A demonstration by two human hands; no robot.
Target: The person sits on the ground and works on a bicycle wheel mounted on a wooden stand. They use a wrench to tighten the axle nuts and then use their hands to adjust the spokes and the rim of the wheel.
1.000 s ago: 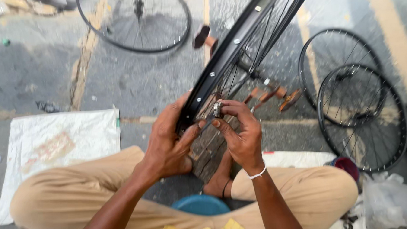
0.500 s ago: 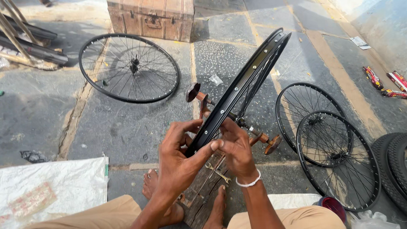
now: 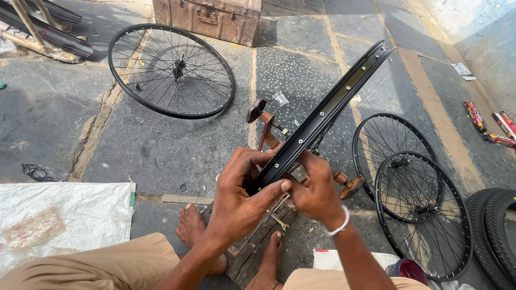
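Note:
A black bicycle wheel rim (image 3: pixel 332 106) stands edge-on in front of me, slanting up to the right. My left hand (image 3: pixel 243 193) grips its near end from the left, thumb pressed on the rim's edge. My right hand (image 3: pixel 316 189), with a white band on the wrist, pinches the rim from the right side beside the left thumb; anything small between its fingers is hidden. Under the hands sits a wooden truing stand (image 3: pixel 263 239) with reddish posts (image 3: pixel 266 130), held between my bare feet (image 3: pixel 194 228).
A spoked wheel (image 3: pixel 171 70) lies on the pavement at the back left, two more spoked wheels (image 3: pixel 416 195) overlap at the right. A tyre (image 3: pixel 510 232) lies at the far right, a metal trunk (image 3: pixel 207 12) at the back, a white sack (image 3: pixel 50 217) at my left.
My view has tipped upward, showing more of the pavement and the trunk. Both hands stay on the rim's near end, which now reads lower and nearer in view.

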